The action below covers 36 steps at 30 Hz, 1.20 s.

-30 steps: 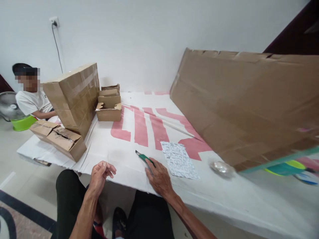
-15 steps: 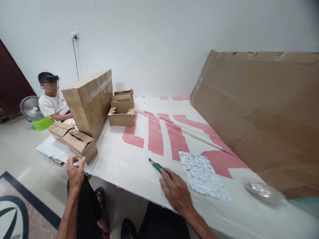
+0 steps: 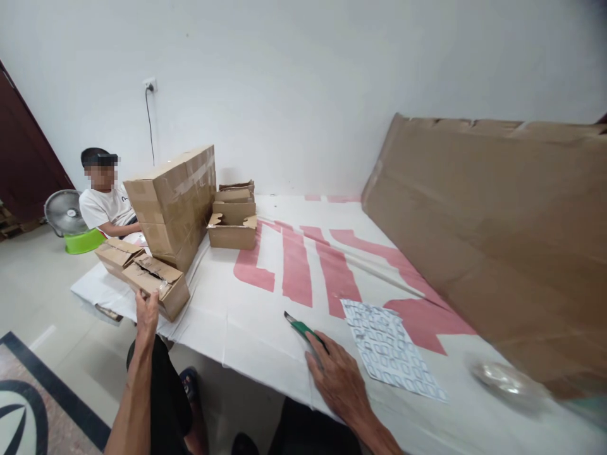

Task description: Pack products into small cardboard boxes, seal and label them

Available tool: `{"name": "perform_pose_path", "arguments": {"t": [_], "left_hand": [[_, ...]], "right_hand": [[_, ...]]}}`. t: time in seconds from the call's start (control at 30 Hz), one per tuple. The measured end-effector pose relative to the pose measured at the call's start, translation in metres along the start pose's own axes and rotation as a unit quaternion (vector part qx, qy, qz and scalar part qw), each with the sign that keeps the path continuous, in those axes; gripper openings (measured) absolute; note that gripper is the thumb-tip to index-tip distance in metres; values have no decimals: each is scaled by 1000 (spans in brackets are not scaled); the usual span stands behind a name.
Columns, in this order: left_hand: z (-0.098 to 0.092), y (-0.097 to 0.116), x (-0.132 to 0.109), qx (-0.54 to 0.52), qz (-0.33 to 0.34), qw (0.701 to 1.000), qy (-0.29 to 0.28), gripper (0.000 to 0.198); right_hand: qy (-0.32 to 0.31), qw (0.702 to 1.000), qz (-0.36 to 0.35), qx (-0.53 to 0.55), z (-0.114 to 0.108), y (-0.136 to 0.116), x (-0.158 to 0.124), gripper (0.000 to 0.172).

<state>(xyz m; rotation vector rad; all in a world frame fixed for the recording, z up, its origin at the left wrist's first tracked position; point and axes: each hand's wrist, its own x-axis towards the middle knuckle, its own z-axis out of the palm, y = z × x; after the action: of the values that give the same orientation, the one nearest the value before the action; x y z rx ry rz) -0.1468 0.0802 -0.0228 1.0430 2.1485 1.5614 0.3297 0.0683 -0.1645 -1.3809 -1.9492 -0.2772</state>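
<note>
My left hand (image 3: 148, 313) is at the near side of a small cardboard box (image 3: 173, 302), with thumb and fingers closed on its lower edge. The box's top flaps are closed unevenly, with a dark torn gap along the seam. A second small cardboard box (image 3: 116, 254) sits just behind it. My right hand (image 3: 336, 376) rests on the white sheet, holding a utility knife (image 3: 300, 327) with a green handle. Its blade end points away to the left. Right of that hand lies a sheet of blue-and-white printed labels (image 3: 391, 351).
Taped cartons (image 3: 177, 196) are stacked at left, beside open small boxes (image 3: 232, 237). A white cloth with red print (image 3: 256, 328) covers the table. A large cardboard sheet (image 3: 488, 234) leans at right, near a shiny clear bundle (image 3: 505, 379). A person (image 3: 107, 205) sits beyond the cartons, near a fan (image 3: 64, 212).
My left hand has moved up and forward from beside the near small box and closed on it. That box has shifted slightly. The right hand still holds the knife. The view has tilted up slightly.
</note>
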Motion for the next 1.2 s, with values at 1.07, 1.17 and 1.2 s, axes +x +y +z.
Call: {"name": "perform_pose_path", "arguments": {"t": [1.07,1.17,1.2], "left_hand": [[24,32,-88,-102,27,953,-283,79],[27,33,-78,-120,55,929,-345,101],[28,36,-73,-124,67,920,-365,109]], "right_hand": [[-12,1000,12,1,2,0,1,42],[-13,1000,13,-2,0,-1,2,41],[-13,1000,14,-1,0,-1,3,41]]}}
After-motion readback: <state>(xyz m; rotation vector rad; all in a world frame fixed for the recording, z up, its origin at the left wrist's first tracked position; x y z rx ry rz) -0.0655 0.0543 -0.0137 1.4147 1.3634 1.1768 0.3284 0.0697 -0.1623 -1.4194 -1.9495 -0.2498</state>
